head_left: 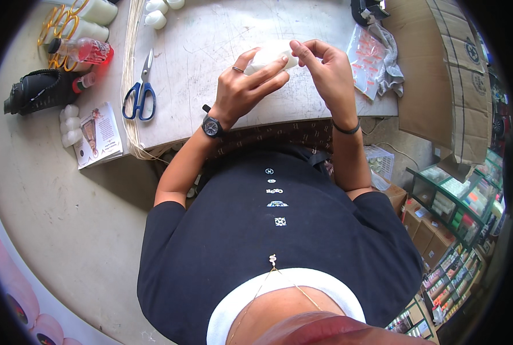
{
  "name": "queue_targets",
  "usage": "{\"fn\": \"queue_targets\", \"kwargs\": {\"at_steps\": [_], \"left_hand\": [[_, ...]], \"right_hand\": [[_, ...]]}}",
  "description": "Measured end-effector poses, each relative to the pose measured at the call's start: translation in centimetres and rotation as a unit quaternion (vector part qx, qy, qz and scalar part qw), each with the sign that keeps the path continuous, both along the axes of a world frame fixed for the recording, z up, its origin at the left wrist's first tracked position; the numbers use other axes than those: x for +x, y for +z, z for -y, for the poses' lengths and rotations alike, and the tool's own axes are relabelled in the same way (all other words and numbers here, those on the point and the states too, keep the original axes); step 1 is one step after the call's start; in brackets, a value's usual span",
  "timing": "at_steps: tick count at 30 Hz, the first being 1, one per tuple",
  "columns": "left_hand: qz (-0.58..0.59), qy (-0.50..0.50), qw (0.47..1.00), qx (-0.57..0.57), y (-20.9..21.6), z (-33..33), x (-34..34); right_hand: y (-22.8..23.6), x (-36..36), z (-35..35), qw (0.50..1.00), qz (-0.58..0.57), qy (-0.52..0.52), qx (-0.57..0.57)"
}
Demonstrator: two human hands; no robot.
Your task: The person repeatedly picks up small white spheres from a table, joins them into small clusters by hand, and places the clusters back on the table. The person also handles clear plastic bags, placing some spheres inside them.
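Above the far part of the worktable (193,63), my left hand (242,92) is closed around a rounded, smooth white piece (272,54), perhaps wax or a soft mould. Its fingers partly cover the piece, so its full shape is hidden. At the piece's right end is my right hand (332,75), thumb and index finger pinched together. Whatever sits in that pinch is too small to make out. To the left of my hands lie scissors (139,99) with blue handles, blades slightly apart, beside a long bundle of cream-coloured wicks or cords (131,54).
Small white rounded pieces (156,19) sit at the table's far edge. On the left are a red-liquid bottle (89,52), a black bottle (38,92), a white bubble-shaped piece (70,126) and a printed leaflet (99,138). A plastic bag (364,60) and cardboard box (426,75) stand right.
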State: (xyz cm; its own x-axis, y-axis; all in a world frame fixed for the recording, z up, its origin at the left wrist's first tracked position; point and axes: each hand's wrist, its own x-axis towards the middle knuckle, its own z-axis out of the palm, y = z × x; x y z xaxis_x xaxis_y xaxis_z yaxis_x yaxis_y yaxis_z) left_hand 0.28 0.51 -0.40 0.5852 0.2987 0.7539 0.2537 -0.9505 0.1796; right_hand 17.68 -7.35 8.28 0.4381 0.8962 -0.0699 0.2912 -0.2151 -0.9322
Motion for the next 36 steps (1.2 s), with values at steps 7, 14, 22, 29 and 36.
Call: {"fn": "queue_targets", "kwargs": {"at_steps": [7,14,22,29,36], "left_hand": [[-0.013,-0.018,1.0,0.013,1.2,0.4,0.1],[-0.007,0.011,1.0,-0.004,0.1,0.4,0.4],[0.021,0.011,1.0,-0.003,-0.3,0.9,0.8],[0.049,-0.005,0.998,-0.035,-0.6,0.2,0.2],[0.081,-0.02,0.992,-0.096,0.0,-0.4,-0.1]], "right_hand": [[0.0,1.0,-0.1,0.999,-0.023,0.023,-0.032],[-0.7,1.6,0.1,0.995,-0.082,0.048,-0.032],[-1.3,2.0,0.8,0.988,-0.109,0.082,-0.071],[-1.6,1.8,-0.3,0.985,-0.05,0.08,-0.147],[-5.7,-0.2,-1.5,0.985,-0.154,0.057,0.052]]}}
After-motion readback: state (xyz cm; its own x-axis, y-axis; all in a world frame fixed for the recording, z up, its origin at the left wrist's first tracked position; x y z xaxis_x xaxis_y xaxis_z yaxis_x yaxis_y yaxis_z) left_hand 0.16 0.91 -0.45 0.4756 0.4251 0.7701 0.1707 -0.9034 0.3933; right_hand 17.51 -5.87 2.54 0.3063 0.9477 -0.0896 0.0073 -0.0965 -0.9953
